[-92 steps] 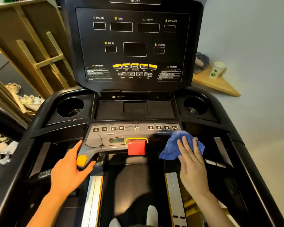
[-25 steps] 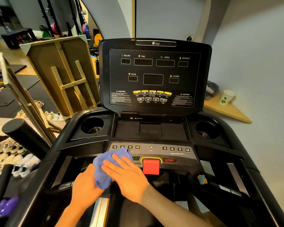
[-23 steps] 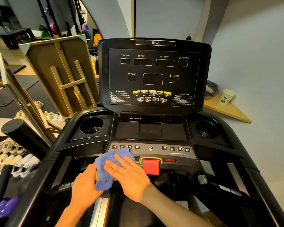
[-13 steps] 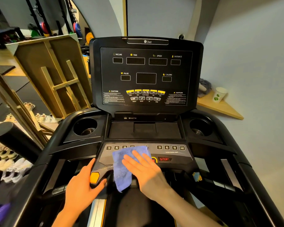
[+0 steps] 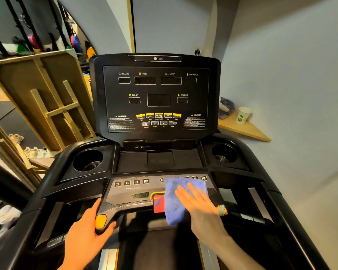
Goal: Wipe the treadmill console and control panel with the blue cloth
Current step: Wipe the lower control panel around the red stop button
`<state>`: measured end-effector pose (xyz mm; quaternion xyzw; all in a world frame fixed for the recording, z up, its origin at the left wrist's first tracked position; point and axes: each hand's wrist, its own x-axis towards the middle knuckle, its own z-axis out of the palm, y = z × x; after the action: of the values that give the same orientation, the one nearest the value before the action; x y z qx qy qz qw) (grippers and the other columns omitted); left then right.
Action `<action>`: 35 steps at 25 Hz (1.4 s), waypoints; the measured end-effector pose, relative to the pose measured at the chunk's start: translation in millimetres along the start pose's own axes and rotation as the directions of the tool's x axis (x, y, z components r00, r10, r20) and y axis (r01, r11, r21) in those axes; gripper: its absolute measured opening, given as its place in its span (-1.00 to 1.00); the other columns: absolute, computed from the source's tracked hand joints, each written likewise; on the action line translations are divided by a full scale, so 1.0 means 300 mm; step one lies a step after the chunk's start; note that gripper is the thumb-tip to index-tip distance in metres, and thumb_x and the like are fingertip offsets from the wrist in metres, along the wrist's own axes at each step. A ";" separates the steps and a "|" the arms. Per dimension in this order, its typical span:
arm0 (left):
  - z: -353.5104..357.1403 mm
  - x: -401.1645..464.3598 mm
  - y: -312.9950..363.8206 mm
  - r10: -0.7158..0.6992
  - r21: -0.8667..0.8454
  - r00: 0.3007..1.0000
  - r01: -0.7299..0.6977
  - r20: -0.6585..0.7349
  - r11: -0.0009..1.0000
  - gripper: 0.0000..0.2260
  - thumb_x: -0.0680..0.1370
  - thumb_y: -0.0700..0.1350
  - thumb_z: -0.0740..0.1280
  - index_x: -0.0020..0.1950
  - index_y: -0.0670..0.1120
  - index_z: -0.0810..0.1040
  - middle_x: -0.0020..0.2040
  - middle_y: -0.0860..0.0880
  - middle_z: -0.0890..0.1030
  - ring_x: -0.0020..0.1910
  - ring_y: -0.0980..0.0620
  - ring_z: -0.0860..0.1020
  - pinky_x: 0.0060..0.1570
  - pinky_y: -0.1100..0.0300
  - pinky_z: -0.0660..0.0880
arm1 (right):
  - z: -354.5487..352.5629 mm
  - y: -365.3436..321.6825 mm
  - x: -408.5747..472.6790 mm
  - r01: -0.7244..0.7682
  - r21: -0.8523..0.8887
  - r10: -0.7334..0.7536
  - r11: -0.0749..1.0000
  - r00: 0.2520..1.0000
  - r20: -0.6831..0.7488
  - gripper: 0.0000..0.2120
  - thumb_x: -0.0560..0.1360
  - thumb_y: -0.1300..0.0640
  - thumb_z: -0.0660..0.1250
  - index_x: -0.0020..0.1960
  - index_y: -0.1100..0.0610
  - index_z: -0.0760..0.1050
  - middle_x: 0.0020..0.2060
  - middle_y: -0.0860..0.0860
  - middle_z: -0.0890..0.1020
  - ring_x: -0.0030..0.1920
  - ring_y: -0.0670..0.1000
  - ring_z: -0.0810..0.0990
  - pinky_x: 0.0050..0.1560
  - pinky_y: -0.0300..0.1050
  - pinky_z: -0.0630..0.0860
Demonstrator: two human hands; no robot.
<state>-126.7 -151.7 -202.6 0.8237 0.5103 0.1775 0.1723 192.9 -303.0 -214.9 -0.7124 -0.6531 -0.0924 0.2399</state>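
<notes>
The blue cloth (image 5: 177, 199) lies spread over the right half of the grey control panel (image 5: 129, 191), covering part of the red stop button (image 5: 158, 203) and the right row of number keys. My right hand (image 5: 198, 203) presses flat on the cloth with fingers spread. My left hand (image 5: 86, 230) grips the panel's lower left handle, next to its orange button (image 5: 101, 221). The upright black console (image 5: 156, 96) with its dark displays stands behind, untouched.
Two cup holders (image 5: 88, 160) (image 5: 223, 153) flank a flat black tray (image 5: 159, 158). A wooden shelf (image 5: 244, 129) on the right wall carries a paper cup (image 5: 243, 114). Wooden frames (image 5: 53, 106) lean at the left, with shoes on the floor below.
My right hand has slid the cloth rightward across the control panel, from its left side, over the stop button, to the right half. My left hand let go of the cloth's edge and took the left handle.
</notes>
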 end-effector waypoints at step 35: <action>0.020 0.000 -0.012 0.011 0.023 1.000 -0.010 -0.025 1.000 -0.19 0.35 0.17 0.53 0.51 -0.05 0.32 -0.05 0.10 0.60 -0.28 0.18 0.53 -0.30 0.33 0.41 | 0.057 -0.202 0.299 -0.366 0.101 0.322 0.925 0.897 0.302 -0.34 0.65 0.16 0.20 0.63 -0.04 -0.06 0.62 0.14 -0.08 0.59 0.28 -0.05 0.45 0.15 0.33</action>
<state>-126.7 -150.9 -209.5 0.8260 0.5100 0.1829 0.1553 142.3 -213.8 -176.5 -0.8016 -0.5490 0.1043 0.2125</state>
